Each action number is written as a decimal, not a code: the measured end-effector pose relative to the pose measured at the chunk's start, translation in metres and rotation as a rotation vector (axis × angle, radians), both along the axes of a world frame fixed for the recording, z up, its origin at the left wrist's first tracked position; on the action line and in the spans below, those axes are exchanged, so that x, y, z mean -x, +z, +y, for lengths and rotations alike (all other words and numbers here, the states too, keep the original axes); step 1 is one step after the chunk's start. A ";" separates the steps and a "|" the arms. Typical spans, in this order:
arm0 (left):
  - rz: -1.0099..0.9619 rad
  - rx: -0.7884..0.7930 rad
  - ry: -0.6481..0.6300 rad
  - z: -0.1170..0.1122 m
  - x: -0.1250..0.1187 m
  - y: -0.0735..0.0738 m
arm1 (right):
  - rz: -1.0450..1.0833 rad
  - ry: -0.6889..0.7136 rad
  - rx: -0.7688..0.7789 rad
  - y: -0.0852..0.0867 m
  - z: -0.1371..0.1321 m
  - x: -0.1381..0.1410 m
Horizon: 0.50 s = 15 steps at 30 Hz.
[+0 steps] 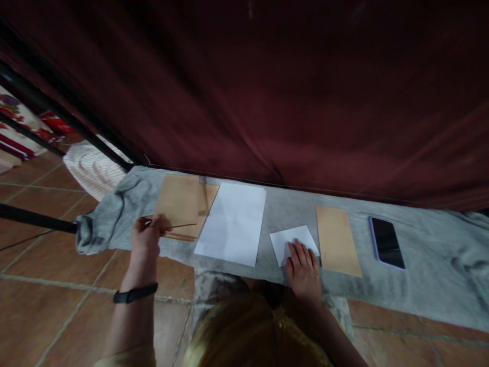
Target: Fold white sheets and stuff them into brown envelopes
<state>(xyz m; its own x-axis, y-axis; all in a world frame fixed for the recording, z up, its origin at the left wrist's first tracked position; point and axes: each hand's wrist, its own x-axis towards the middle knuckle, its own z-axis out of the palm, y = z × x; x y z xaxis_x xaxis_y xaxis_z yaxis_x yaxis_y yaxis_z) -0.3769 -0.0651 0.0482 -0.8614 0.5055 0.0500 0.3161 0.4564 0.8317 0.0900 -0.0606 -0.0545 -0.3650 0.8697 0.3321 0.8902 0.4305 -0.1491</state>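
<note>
There are two hands, one left hand (146,232) and one right hand (304,272), and one wristband (135,294). One phone (388,243), one single envelope (338,242) and one small white paper (284,237) can be counted. The brown envelopes (179,196) number at least two; their exact count, like that of the large white sheets (234,224), cannot be told. One grey cloth (290,206), one red curtain (229,92).

The brown stack (179,196) and the separate brown piece (337,239) look like smooth, matt paper; the large white sheets (233,224) and the small white piece (280,244) are matt paper too. The phone (387,242) has a glossy, glass-like screen. The grey cover (292,204) is soft cloth (slightly fuzzy, it seems).
</note>
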 end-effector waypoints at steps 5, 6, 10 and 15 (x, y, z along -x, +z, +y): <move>-0.628 -0.260 -0.158 0.000 -0.073 0.003 | 0.020 -0.004 -0.002 0.000 0.000 0.000; -0.690 -0.269 -0.182 0.000 -0.092 0.001 | 0.021 -0.004 0.000 0.000 0.000 0.000; -0.879 -0.269 -0.269 0.000 -0.164 -0.013 | 0.016 0.006 0.007 0.000 0.001 -0.001; -1.174 -0.335 -0.245 -0.002 -0.229 -0.029 | 0.057 0.026 0.043 0.002 0.002 -0.004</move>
